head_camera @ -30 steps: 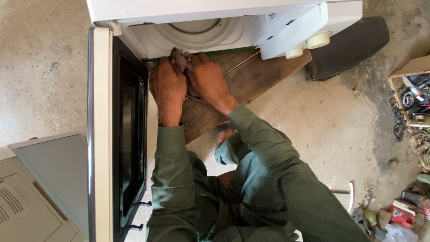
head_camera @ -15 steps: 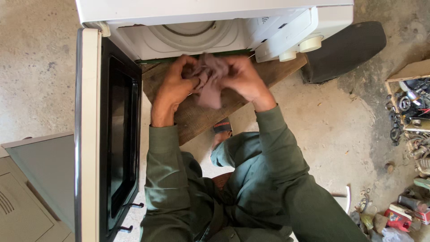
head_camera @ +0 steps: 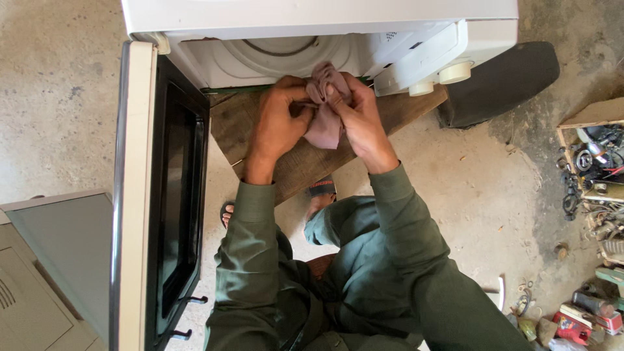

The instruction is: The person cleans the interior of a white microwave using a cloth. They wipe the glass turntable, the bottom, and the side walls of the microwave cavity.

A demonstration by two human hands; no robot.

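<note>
Both hands meet over a crumpled pinkish-brown cloth [head_camera: 325,107], held just in front of the white appliance [head_camera: 312,39] that fills the top of the view. The left hand [head_camera: 279,123] is closed on the cloth's left side, fingers curled into it and knuckles up. The right hand [head_camera: 356,117] grips the right side, its fingertips [head_camera: 331,92] pressed into the bunched upper part. The cloth's top edge pokes up between the two hands, near the appliance's round, pale opening [head_camera: 286,55]; its lower end hangs down between the palms above a wooden board [head_camera: 305,162].

The board lies flat beneath the appliance and sticks out toward the person. On the appliance's right corner sit two cream round knobs [head_camera: 442,78], side by side. At the left a door [head_camera: 162,195] with a dark glass panel stands swung open, edge-on, reaching from the appliance's corner down to the bottom of the view. Further left lies a grey panel [head_camera: 58,247] on the concrete floor [head_camera: 58,97].

The person wears dark green sleeves and trousers and crouches; a sandalled foot [head_camera: 318,195] shows just below the board. A dark, flat slab [head_camera: 500,81] lies on the floor to the right of the appliance. At the far right edge a box of metal parts [head_camera: 595,169] and scattered tools [head_camera: 585,312] lie well apart from the hands.
</note>
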